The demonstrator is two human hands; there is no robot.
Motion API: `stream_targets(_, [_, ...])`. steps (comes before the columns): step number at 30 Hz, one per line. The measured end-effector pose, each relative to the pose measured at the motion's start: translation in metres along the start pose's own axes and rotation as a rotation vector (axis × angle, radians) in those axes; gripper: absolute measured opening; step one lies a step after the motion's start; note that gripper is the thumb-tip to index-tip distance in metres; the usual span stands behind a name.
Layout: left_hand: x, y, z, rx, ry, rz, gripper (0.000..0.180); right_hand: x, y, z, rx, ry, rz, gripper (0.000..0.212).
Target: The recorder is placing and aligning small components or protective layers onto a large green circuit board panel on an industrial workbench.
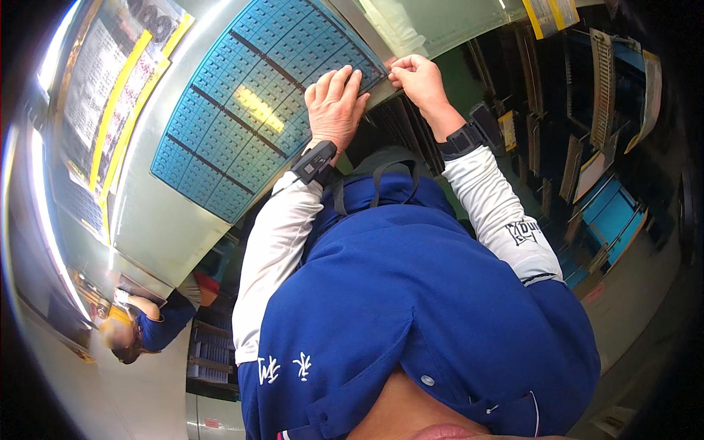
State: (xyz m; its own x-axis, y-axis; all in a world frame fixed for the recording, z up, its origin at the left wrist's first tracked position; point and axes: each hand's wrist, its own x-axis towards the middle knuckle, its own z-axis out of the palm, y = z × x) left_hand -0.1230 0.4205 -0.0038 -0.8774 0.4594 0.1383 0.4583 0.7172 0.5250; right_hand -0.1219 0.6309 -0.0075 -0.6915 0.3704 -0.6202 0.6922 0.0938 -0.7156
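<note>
Head view showed a blue gridded panel (220, 139) lying on a metal worktop (187, 238), its near edge running close along the worktop's front edge and its far end cut off by the top of the frame. The left hand (337, 106) reached over that near edge, fingers extended side by side and laid on the panel toward its right end, thumb set apart. Just beyond the panel's right corner, the right hand (418, 81) had thumb and forefinger pressed together; whether anything thin was pinched between them could not be told. Bare metal stretched between the panel's left edge and some yellow-bordered sheets (110, 103). A dark gap separated the worktop's front edge from the wearer's blue clothing (425, 286). Dark racks (601, 95) stood to the right, well apart from the panel.
</note>
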Motion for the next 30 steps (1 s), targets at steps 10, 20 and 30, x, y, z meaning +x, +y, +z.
stream_targets(10, [0.006,0.003,-0.007,-0.018,-0.029,0.009,0.049,-0.007,-0.004,-0.003,0.145,-0.037,0.032,0.006])
stream_targets(20, [0.009,0.002,-0.006,-0.017,-0.001,0.055,0.038,-0.031,-0.014,0.001,0.327,-0.088,0.235,0.018])
stream_targets(30, [0.016,0.004,-0.007,-0.146,0.058,0.060,0.023,-0.026,-0.006,-0.005,0.343,-0.056,0.123,0.013])
